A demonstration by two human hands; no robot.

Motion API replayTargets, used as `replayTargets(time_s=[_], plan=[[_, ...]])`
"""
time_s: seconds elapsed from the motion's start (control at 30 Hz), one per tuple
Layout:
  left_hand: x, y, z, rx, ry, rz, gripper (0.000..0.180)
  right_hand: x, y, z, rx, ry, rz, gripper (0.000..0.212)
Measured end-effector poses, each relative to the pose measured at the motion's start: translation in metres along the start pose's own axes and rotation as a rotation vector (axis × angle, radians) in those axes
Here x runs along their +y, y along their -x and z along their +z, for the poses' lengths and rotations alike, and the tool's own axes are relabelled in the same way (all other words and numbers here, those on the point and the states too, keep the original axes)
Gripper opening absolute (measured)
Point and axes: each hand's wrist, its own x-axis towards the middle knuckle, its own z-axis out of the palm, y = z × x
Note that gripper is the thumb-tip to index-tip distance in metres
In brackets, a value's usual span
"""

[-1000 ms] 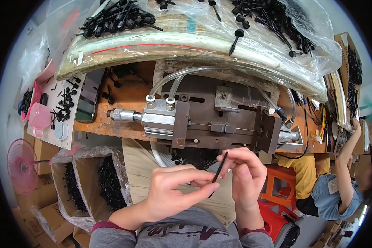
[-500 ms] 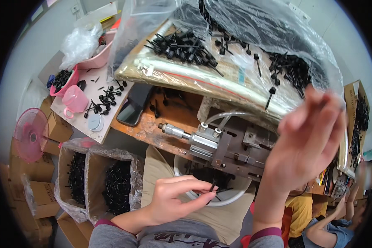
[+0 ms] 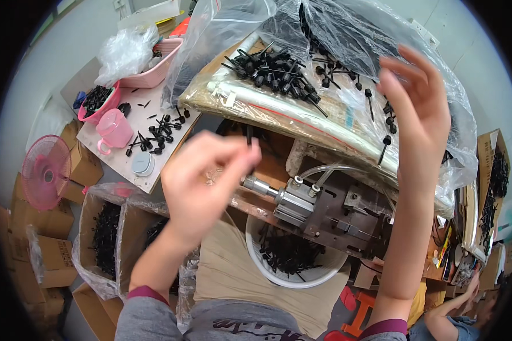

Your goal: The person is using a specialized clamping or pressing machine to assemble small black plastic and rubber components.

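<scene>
Left hand (image 3: 202, 176) fingertips pinched together on a thin black pin (image 3: 249, 136), raised left of the pneumatic press (image 3: 324, 207). Right hand (image 3: 418, 105) open, fingers spread (holding nothing), over the far heap of black pins (image 3: 273, 71) on plastic sheet (image 3: 324, 34).

Left hand (image 3: 202, 176) was raised, fingertips pinched together. Right hand (image 3: 415, 108) was lifted higher, fingers spread and loosely curled. Both forearms were upright.

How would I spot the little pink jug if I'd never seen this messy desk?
Find the round pink fan on the far left. Just up and right of it, a pale board holds scattered black parts. The pink jug stands there, the only see-through pink thing with a handle, below a pink bowl.
</scene>
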Motion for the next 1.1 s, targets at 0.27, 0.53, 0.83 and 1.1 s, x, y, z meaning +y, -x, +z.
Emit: replayTargets(time_s=[0.27,0.53,0.83,1.1], plan=[[-0.045,-0.156,0.037,-0.091,-0.525,0.111,0.027,0.010,0.071,-0.080,-0.024,0.198,0.291,0.008],[0.020,-0.116,0.114,-0.423,-0.291,0.275,0.029,0.037,0.052,-0.091,-0.438,0.672,-0.184,0.027],[0.030,-0.066,0.134,-0.536,0.086,0.244,0.026,0.041,0.085,-0.102,0.001,0.148,0.144,0.006],[0.061,0.011,0.102,-0.618,0.324,0.243,0.032,-0.002,0.100,-0.104,-0.192,-0.550,0.954,0.019]])
